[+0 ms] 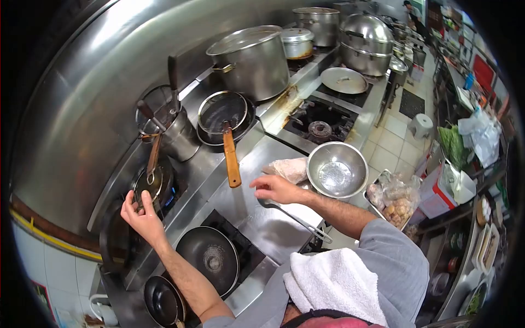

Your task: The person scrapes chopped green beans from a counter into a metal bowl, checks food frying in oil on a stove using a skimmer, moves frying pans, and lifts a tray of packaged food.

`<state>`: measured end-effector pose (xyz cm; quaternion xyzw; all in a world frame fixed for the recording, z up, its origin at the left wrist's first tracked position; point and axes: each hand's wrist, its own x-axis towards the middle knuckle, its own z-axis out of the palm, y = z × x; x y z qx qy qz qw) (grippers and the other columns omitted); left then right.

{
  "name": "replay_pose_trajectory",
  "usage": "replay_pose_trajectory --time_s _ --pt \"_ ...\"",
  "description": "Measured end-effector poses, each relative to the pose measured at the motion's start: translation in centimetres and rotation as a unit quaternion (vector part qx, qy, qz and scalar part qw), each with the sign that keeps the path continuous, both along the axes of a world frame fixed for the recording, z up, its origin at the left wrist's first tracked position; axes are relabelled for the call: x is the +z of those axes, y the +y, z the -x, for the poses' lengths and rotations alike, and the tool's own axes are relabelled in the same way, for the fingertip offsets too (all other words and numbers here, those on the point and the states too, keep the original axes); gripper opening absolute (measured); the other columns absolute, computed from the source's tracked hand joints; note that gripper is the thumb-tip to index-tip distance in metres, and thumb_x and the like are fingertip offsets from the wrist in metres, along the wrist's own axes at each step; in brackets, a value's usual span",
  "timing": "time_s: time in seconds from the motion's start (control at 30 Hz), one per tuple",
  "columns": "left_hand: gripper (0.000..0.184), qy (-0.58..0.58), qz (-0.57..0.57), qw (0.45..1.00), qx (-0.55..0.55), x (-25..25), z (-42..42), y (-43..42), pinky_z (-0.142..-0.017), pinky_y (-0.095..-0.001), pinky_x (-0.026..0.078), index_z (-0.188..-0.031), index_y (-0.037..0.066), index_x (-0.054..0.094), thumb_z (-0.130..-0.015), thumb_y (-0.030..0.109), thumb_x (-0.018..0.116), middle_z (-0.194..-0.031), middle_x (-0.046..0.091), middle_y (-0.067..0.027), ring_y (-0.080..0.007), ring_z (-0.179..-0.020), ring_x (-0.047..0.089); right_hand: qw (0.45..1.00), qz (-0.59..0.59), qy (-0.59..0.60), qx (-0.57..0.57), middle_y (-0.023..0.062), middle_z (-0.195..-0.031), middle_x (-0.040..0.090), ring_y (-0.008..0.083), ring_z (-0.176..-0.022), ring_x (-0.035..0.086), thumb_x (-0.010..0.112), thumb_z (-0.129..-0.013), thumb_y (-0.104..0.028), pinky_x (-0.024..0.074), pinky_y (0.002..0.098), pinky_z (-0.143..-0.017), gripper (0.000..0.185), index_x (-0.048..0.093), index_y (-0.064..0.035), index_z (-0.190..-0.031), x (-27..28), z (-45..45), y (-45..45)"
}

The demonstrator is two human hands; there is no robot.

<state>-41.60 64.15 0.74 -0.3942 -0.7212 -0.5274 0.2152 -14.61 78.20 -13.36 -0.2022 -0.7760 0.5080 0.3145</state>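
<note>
My left hand [143,217] is raised at the left, fingers apart and empty, close to a small pan [158,183] over a blue flame. Below it, a black frying pan [208,259] sits on a burner. My right hand [279,189] hovers above the steel counter [249,210], fingers loosely stretched and nothing visible in them. Just under it lies a long-handled ladle [301,220], whose head is partly hidden. Beside the hand are a plastic bag of pale food [289,169] and a steel bowl [337,169].
A wooden-handled strainer [231,158] rests over a pan. A tall stockpot [251,60] and a domed steamer [365,44] stand farther back. Another burner [320,128] is uncovered. At the right is a tray of bagged food [398,210]. A smaller black pan [163,300] sits front left.
</note>
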Motion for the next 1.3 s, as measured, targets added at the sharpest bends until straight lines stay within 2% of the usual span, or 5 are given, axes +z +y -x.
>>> replay_pose_trajectory --time_s 0.23,0.7,0.87,1.1,1.3 --pt "0.047 -0.121 -0.032 0.985 -0.116 -2.5 5.5 2.4 -0.072 -0.0277 0.046 -0.113 -0.001 0.053 -0.081 0.031 0.064 -0.105 0.055 -0.0105 -0.0170 -0.081 0.056 0.989 0.114 -0.089 0.028 0.0058 -0.080 0.060 0.0115 -0.068 0.057 0.060 -0.083 -0.019 0.0479 0.0257 -0.061 0.027 0.057 -0.0035 -0.105 -5.0 -3.0 -3.0" --pt "0.058 -0.597 -0.065 0.635 -0.486 -1.2 8.8 8.3 -0.054 -0.0288 0.053 -0.103 -0.003 0.054 -0.085 0.052 0.048 -0.089 0.064 -0.0174 -0.0181 -0.061 0.063 0.889 0.344 0.302 -0.008 0.0234 -0.108 0.044 0.0297 -0.079 0.056 0.050 -0.085 -0.048 0.0487 0.0379 -0.059 0.063 0.028 -0.0068 -0.127 17.2 14.5 18.3" --pt "0.012 -0.619 -0.081 0.665 -0.410 -1.3 8.8 11.0 -0.042 -0.0224 0.046 -0.082 0.004 0.057 -0.079 0.014 0.061 -0.071 0.062 -0.0107 -0.0115 -0.048 0.054 0.853 0.425 0.301 0.000 0.0232 -0.106 0.040 0.0273 -0.076 0.050 0.045 -0.080 -0.062 0.0476 0.0400 -0.060 0.058 0.030 -0.0184 -0.115 20.2 20.6 23.5" --pt "0.013 -0.592 -0.135 0.659 -0.445 -1.0 8.5 9.4 -0.043 -0.0236 0.037 -0.088 -0.002 0.053 -0.083 0.010 0.053 -0.074 0.059 -0.0144 -0.0129 -0.048 0.048 0.840 0.472 0.250 0.099 0.0246 -0.098 0.048 0.0252 -0.065 0.052 0.032 -0.076 -0.074 0.0453 0.0370 -0.054 0.077 0.007 -0.0299 -0.134 21.4 25.1 26.2" --pt "0.009 -0.536 -0.156 0.694 -0.454 1.2 7.6 8.5 -0.043 -0.0232 0.036 -0.086 0.001 0.050 -0.082 0.008 0.054 -0.076 0.057 -0.0146 -0.0133 -0.047 0.048 0.849 0.471 0.169 0.166 0.0160 -0.094 0.042 0.0236 -0.074 0.047 0.046 -0.080 -0.062 0.0469 0.0407 -0.062 0.061 0.033 -0.0124 -0.114 23.7 27.0 25.1"
